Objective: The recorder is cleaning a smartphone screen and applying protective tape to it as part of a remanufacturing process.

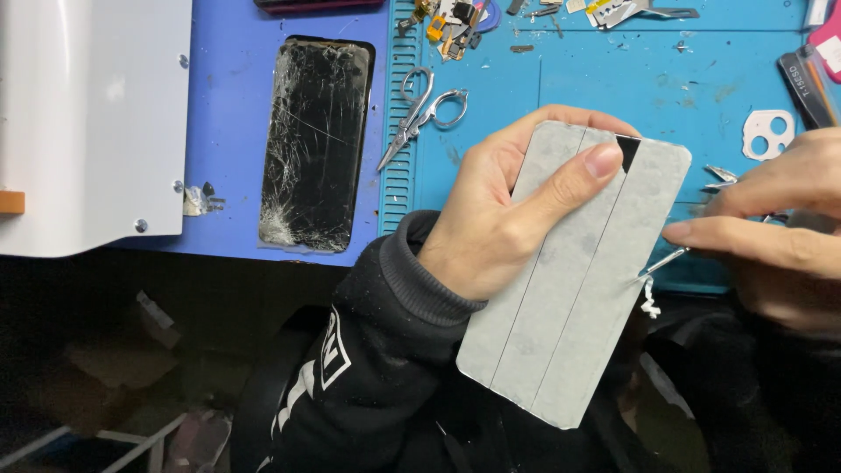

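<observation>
My left hand [499, 215] grips a grey rectangular panel [569, 298], phone-sized, tilted with its top to the right; the thumb lies across its face. Two long seams split the panel's grey film into strips, and a small black triangle shows at its top edge. My right hand [771, 236] holds thin metal tweezers [663, 262] whose tips touch the panel's right edge, where a small white scrap [649, 302] hangs. A black sleeve covers my left forearm.
A shattered black phone screen [314, 144] lies on the purple mat [232, 114]. Small scissors [419, 114] rest on the blue work mat [561, 96]. A white machine housing [88, 123] stands at left. Small parts, a white camera-hole piece [768, 131] and tools lie along the back.
</observation>
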